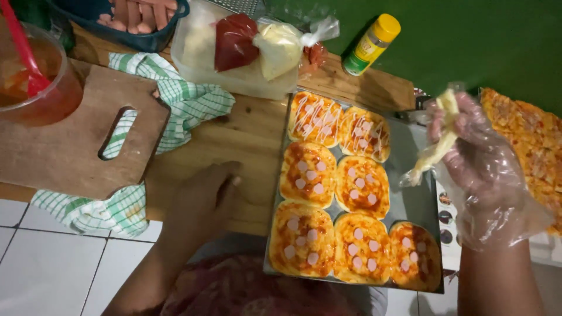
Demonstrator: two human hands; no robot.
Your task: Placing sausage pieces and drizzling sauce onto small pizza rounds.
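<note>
My right hand (477, 158), inside a loose clear plastic glove, grips a small piping bag of pale cream sauce (436, 143) with its tip pointing down-left over a metal baking tray (410, 205). The tray carries several small round pizzas (331, 190) with red sauce and pink sausage slices. The two farthest pizzas (339, 123) have white sauce lines drizzled across them. My bare left hand (202, 202) rests flat on the wooden tabletop (246, 140) just left of the tray, holding nothing.
A wooden cutting board (64, 140) lies on a green checked cloth (187, 105) at left. Behind are a red tub with a spoon (29, 82), a container of sausages (134, 17), bags of red and cream sauce (257, 44), and a yellow-capped shaker bottle (372, 44). More baked pizza (530, 140) sits at right.
</note>
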